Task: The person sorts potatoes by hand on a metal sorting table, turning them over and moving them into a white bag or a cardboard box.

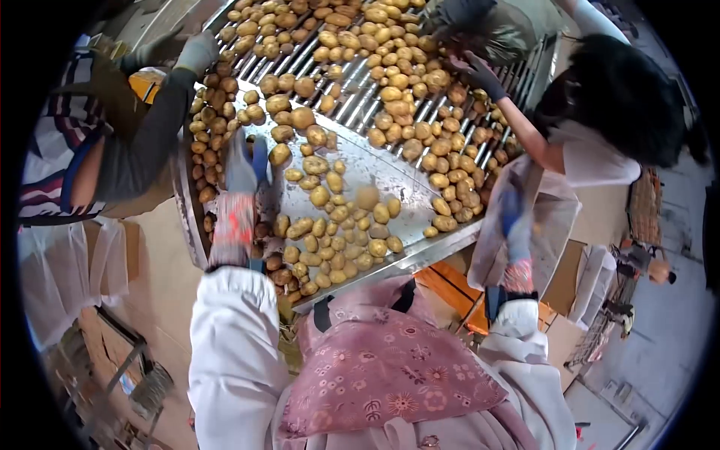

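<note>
Potatoes (319,196) lie loose on a metal sorting table (401,176), both on its slatted roller part and on the smooth plate in front of me. My left hand (244,161), in a grey-and-blue glove with a red knitted cuff, is at the left of the plate beside the potatoes. Its fingers stretch forward, thumb apart, and nothing shows in them. My right hand (514,214), in a matching glove, is over a plastic-lined box (551,214) at the table's right edge. Motion blurs its fingers, so whether it holds anything cannot be made out.
At the left, a person's gloved hand (197,52) rests near the table's edge. Another person's dark-gloved hand (480,75) reaches over potatoes at the right. Orange crates (454,292) stand under the front edge. White bags (71,259) hang at the left.
</note>
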The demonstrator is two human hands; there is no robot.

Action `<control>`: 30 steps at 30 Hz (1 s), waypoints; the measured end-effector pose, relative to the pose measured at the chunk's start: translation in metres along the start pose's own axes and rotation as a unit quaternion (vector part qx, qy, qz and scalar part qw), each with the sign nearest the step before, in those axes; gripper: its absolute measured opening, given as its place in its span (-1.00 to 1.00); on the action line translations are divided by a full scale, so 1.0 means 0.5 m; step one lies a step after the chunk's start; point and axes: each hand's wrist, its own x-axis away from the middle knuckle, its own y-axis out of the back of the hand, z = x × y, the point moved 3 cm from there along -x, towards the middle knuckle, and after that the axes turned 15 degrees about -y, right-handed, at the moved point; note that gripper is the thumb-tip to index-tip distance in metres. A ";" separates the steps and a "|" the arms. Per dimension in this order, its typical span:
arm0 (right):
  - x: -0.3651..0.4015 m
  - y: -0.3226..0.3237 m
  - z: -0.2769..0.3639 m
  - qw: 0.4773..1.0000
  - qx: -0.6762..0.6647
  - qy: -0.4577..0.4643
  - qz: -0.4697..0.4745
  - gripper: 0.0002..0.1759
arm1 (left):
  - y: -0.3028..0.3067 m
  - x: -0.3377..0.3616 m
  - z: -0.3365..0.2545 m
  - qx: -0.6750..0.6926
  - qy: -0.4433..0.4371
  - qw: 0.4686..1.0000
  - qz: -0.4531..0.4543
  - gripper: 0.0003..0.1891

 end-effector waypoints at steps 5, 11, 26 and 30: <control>0.025 -0.362 0.033 0.821 0.554 0.001 -0.141 -0.19 | -0.175 -0.173 0.044 0.151 -0.008 0.976 0.159 -0.50; 0.129 -0.500 0.147 0.909 0.209 0.023 0.360 -0.62 | -0.146 -0.061 -0.169 -0.107 -0.162 0.964 0.181 -0.68; -0.151 -0.676 0.380 0.852 0.235 0.120 0.452 -0.55 | 0.171 -0.024 0.086 -0.161 -0.003 0.987 -0.007 -0.60; -0.451 -0.695 0.492 0.952 0.172 0.029 0.251 -0.41 | 0.062 -0.284 0.107 -0.232 -0.074 0.968 0.063 -0.60</control>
